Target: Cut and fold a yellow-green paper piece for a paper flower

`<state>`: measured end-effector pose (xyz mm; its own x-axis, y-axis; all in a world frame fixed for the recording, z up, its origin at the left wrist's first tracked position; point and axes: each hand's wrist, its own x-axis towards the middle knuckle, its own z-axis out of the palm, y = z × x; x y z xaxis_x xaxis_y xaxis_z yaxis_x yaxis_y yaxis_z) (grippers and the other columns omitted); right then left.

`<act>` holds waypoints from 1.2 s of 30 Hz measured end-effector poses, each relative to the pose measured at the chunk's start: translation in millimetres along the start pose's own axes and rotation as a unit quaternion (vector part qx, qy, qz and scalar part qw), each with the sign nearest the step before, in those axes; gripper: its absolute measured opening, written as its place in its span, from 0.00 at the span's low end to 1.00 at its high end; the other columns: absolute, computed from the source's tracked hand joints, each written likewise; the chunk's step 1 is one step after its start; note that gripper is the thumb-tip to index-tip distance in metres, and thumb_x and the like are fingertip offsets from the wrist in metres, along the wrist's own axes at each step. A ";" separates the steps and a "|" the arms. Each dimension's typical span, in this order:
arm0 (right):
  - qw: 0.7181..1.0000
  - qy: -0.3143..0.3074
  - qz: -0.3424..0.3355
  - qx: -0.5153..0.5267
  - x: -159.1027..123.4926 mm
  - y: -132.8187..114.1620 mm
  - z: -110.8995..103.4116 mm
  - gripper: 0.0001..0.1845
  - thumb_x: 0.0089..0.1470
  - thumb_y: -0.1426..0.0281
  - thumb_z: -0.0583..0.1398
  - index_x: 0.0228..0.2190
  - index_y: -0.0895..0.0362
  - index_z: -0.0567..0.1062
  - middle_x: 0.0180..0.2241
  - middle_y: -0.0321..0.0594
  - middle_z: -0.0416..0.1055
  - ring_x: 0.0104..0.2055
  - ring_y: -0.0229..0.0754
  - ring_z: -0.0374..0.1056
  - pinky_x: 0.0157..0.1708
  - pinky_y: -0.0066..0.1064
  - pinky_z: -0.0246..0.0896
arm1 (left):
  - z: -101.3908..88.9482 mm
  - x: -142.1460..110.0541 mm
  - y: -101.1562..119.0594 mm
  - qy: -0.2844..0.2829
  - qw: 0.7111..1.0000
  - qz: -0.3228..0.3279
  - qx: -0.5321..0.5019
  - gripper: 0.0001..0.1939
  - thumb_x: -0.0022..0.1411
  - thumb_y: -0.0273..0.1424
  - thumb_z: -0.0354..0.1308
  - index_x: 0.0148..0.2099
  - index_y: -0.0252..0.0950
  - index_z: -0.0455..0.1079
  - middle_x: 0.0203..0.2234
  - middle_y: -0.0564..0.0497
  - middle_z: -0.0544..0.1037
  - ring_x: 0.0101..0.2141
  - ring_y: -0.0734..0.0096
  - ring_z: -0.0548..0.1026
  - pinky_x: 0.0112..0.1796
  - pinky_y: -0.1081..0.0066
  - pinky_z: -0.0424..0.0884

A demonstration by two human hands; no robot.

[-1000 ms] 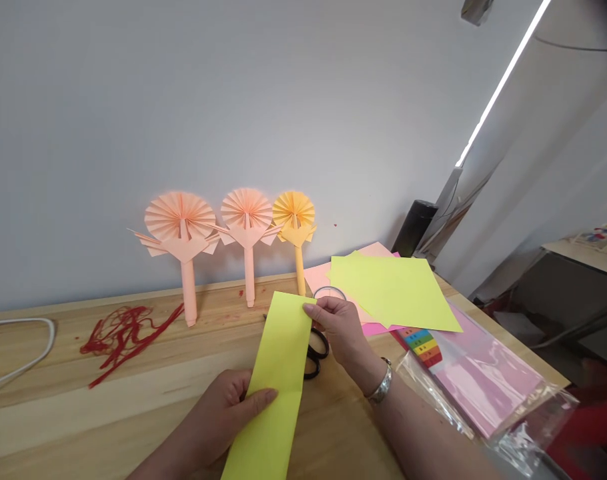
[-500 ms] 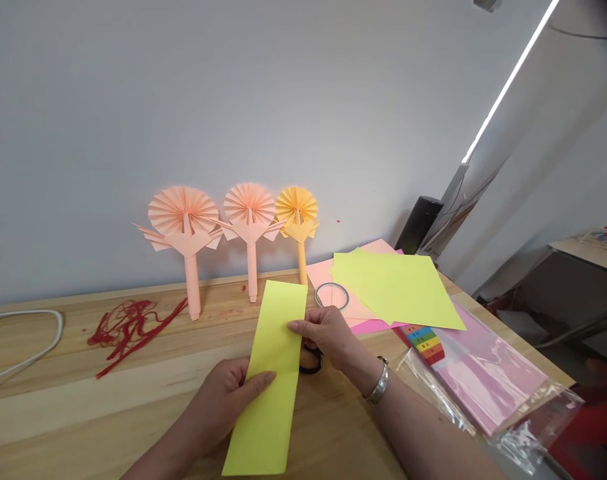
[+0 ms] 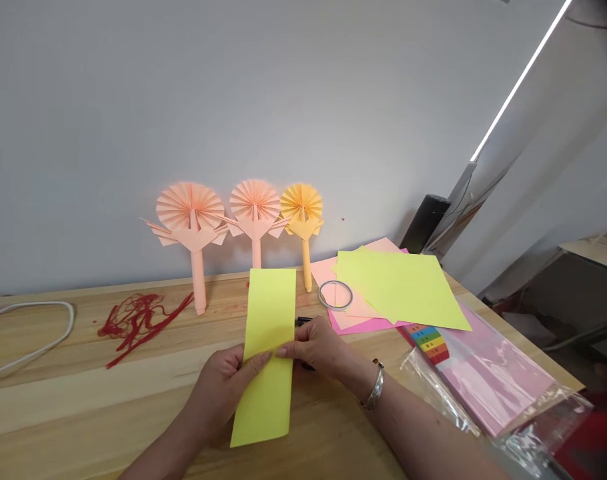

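Note:
A long strip of yellow paper (image 3: 269, 307) is held upright above the wooden table (image 3: 148, 413). My left hand (image 3: 223, 383) grips its left edge, thumb on the front face and fingers behind. On the right edge, my right hand (image 3: 318, 350) pinches the strip at about mid-height, its thumb close to the left thumb. A silver bracelet (image 3: 376, 387) circles my right wrist. Partly hidden behind the strip and my right hand is a black object (image 3: 303, 321), of which only small parts show.
Against the wall lean two pink paper fans (image 3: 197, 267) and an orange one (image 3: 306, 257). Red threads (image 3: 138, 327) and a white cable (image 3: 28, 305) lie left. To the right are a tape roll (image 3: 335, 295), yellow sheets (image 3: 398, 287), a plastic-wrapped paper pack (image 3: 503, 373) and a black cylinder (image 3: 426, 223).
My right hand has slid down the strip's right edge, closer to my left thumb. The strip now stands straighter, its lower end higher in view. The camera has shifted slightly.

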<state>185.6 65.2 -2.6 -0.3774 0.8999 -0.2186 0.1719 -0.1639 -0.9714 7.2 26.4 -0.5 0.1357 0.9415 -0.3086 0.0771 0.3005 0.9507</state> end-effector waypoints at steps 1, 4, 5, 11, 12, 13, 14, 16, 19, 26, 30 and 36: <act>1.000 -0.002 0.000 -0.005 -0.6 -0.6 0.2 0.18 0.37 0.62 0.66 0.11 0.60 0.68 0.12 0.28 0.53 0.17 0.27 0.43 0.17 0.25 0.35 | -0.2 0.4 -1.0 0.004 1.000 0.004 0.003 0.16 0.48 0.43 0.63 0.29 0.34 0.75 0.19 0.52 0.77 0.20 0.68 0.71 0.21 0.73 0.64; 1.000 -0.007 0.006 -0.014 -1.7 -1.8 1.1 0.18 0.37 0.60 0.66 0.12 0.60 0.69 0.12 0.29 0.54 0.17 0.28 0.45 0.17 0.25 0.36 | -0.5 1.4 -3.6 0.014 1.000 0.014 0.008 0.17 0.48 0.44 0.63 0.29 0.34 0.75 0.20 0.51 0.78 0.20 0.68 0.71 0.21 0.73 0.64; 1.000 -0.006 0.007 -0.015 -2.0 -2.2 1.8 0.18 0.37 0.60 0.66 0.12 0.60 0.69 0.12 0.29 0.55 0.17 0.29 0.45 0.17 0.26 0.36 | -0.6 1.6 -3.9 0.018 1.000 0.017 0.006 0.17 0.48 0.44 0.63 0.30 0.34 0.75 0.20 0.51 0.78 0.20 0.68 0.72 0.21 0.73 0.65; 0.999 -0.015 0.031 -0.031 -3.4 -5.5 6.9 0.20 0.35 0.64 0.67 0.08 0.58 0.64 0.13 0.29 0.52 0.18 0.29 0.44 0.19 0.26 0.38 | -1.4 0.9 -0.8 0.055 0.998 0.026 -0.014 0.17 0.47 0.44 0.63 0.28 0.33 0.74 0.19 0.50 0.78 0.22 0.64 0.74 0.23 0.71 0.68; 0.999 -0.020 0.032 -0.037 -3.5 -5.3 7.4 0.21 0.35 0.63 0.67 0.08 0.58 0.64 0.13 0.29 0.52 0.18 0.29 0.44 0.18 0.26 0.37 | -1.6 0.7 -0.3 0.062 0.998 0.028 -0.016 0.17 0.47 0.44 0.64 0.28 0.33 0.74 0.20 0.50 0.79 0.22 0.64 0.74 0.23 0.71 0.69; 0.998 -0.023 0.032 -0.043 -3.4 -4.7 7.7 0.21 0.34 0.63 0.68 0.08 0.58 0.63 0.13 0.29 0.51 0.18 0.29 0.43 0.18 0.26 0.37 | -1.8 0.6 0.0 0.068 0.997 0.029 -0.020 0.17 0.47 0.44 0.64 0.29 0.33 0.74 0.21 0.49 0.80 0.23 0.64 0.74 0.23 0.70 0.69; 0.998 -0.025 0.030 -0.049 -3.2 -3.8 7.9 0.22 0.34 0.62 0.68 0.08 0.59 0.63 0.13 0.29 0.51 0.18 0.29 0.43 0.18 0.26 0.37 | -2.1 0.5 0.1 0.072 0.997 0.031 -0.024 0.18 0.47 0.44 0.64 0.30 0.32 0.75 0.22 0.49 0.80 0.23 0.64 0.74 0.24 0.70 0.70; 0.997 -0.028 0.023 -0.062 -3.0 -1.6 8.1 0.22 0.33 0.60 0.68 0.09 0.59 0.64 0.13 0.29 0.52 0.18 0.29 0.44 0.18 0.26 0.37 | -3.0 0.6 -0.5 0.080 0.996 0.033 -0.027 0.18 0.47 0.43 0.64 0.32 0.32 0.75 0.23 0.48 0.81 0.24 0.63 0.75 0.24 0.70 0.71; 0.996 -0.040 0.014 -0.079 -3.1 1.2 8.5 0.21 0.34 0.59 0.68 0.10 0.59 0.67 0.14 0.30 0.55 0.19 0.30 0.46 0.18 0.25 0.38 | -5.2 1.1 -2.0 0.093 0.994 0.039 -0.030 0.18 0.49 0.43 0.63 0.34 0.32 0.75 0.24 0.48 0.81 0.25 0.62 0.75 0.25 0.69 0.72; 0.993 -0.046 0.009 -0.108 -2.2 5.0 8.2 0.20 0.35 0.57 0.67 0.12 0.60 0.70 0.14 0.31 0.58 0.18 0.30 0.48 0.17 0.25 0.40 | -8.1 3.9 -4.5 0.097 0.992 0.047 -0.064 0.20 0.50 0.42 0.63 0.37 0.30 0.75 0.25 0.47 0.81 0.25 0.61 0.76 0.26 0.67 0.73; 0.991 -0.062 0.010 -0.118 -2.8 2.7 5.8 0.20 0.37 0.57 0.66 0.13 0.61 0.71 0.14 0.31 0.57 0.19 0.30 0.48 0.18 0.24 0.41 | -9.0 5.9 -4.2 0.110 0.989 0.056 -0.077 0.20 0.49 0.41 0.64 0.38 0.30 0.75 0.25 0.47 0.81 0.25 0.61 0.76 0.26 0.66 0.73; 0.987 -0.110 0.000 -0.120 -6.4 -5.3 2.0 0.16 0.43 0.62 0.63 0.15 0.61 0.70 0.17 0.31 0.57 0.20 0.30 0.47 0.19 0.24 0.41 | -8.3 6.7 -1.4 0.107 0.988 0.059 -0.095 0.21 0.49 0.41 0.64 0.41 0.30 0.75 0.26 0.46 0.82 0.26 0.61 0.78 0.27 0.66 0.74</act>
<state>185.3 59.6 3.8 -0.5611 0.7864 -0.2584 0.3727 -0.0388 -0.9272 -0.2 33.6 -3.6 -0.0801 0.9764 -0.2006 -0.1162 0.1907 0.9747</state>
